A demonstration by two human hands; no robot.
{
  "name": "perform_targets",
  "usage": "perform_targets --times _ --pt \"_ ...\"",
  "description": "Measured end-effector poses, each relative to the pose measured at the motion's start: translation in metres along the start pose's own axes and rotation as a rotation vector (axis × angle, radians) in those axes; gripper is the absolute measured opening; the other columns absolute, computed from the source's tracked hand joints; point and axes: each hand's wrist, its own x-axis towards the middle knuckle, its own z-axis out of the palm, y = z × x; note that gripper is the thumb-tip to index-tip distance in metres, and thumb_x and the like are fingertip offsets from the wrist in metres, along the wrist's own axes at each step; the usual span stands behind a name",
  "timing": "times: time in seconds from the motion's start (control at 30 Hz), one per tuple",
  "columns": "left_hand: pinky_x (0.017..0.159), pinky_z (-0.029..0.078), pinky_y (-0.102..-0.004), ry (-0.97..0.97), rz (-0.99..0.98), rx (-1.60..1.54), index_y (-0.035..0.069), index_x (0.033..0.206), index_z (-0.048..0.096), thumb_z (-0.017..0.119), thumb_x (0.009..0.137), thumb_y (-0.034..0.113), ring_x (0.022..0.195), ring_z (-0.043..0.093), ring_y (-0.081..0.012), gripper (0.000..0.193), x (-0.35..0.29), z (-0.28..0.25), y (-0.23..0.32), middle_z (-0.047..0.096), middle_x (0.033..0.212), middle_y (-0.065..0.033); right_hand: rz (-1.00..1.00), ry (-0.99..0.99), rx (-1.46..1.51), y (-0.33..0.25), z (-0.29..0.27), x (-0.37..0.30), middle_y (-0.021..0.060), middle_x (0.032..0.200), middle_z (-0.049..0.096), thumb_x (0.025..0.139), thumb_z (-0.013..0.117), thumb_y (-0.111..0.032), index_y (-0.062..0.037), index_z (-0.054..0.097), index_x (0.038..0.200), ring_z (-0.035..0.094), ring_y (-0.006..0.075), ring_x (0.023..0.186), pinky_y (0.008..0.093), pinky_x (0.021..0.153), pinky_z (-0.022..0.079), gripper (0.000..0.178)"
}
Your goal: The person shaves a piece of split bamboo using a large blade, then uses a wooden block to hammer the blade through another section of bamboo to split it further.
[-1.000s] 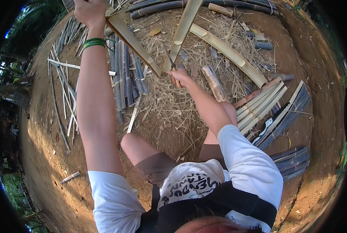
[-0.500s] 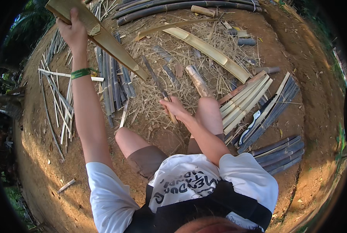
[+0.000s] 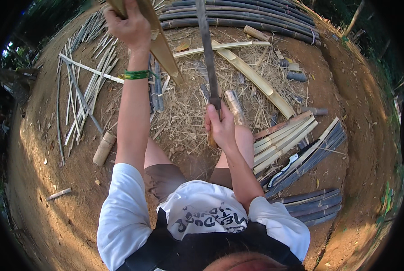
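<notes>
My left hand [image 3: 129,27] is closed around a wide split bamboo piece [image 3: 166,56], held up at the far left of centre. The piece slants down toward the litter, and its upper end runs out of view. In my right hand [image 3: 221,126] is the handle of a machete [image 3: 208,56], in front of my right knee. Its dark blade points away from me, just right of the bamboo piece and apart from it. A short round bamboo log [image 3: 234,107] lies beyond my right knee.
Pale shavings [image 3: 188,108] cover the ground ahead. Thin strips [image 3: 82,97] lie at left, near a short bamboo section [image 3: 105,148]. On the right are split bamboo slats [image 3: 285,143], a white-handled saw [image 3: 283,170] and dark slats [image 3: 312,207]. Long dark poles [image 3: 238,16] lie at the back.
The machete has swung up from a low slant to pointing straight away from me. My left hand and the split bamboo piece have shifted right and farther out. The whole view has shifted slightly.
</notes>
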Motion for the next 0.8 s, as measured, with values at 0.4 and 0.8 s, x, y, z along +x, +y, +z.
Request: perform_targets --times 0.4,0.8 --pt "0.07 0.053 -0.0309 -0.493 -0.184 -0.199 -0.001 0.105 0.059 0.075 0.094 0.007 0.08 0.069 -0.0206 0.022 -0.122 -0.06 0.056 0.071 0.096 -0.0133 -0.216 -0.069 -0.174 -0.091 0.016 -0.051 -0.002 0.067 0.055 0.102 0.067 -0.034 -0.0026 0.061 0.102 0.052 0.0062 0.058 0.0256 0.054 0.04 0.032" --pt "0.067 0.053 -0.032 -0.544 -0.131 -0.224 0.003 0.101 0.058 0.075 0.093 0.004 0.078 0.068 -0.0216 0.019 -0.13 -0.081 0.079 0.071 0.099 -0.0136 -0.114 -0.151 -0.163 -0.068 0.012 -0.073 0.0001 0.071 0.058 0.105 0.062 -0.023 -0.0003 0.059 0.112 0.051 0.0056 0.059 0.0215 0.053 0.042 0.024"
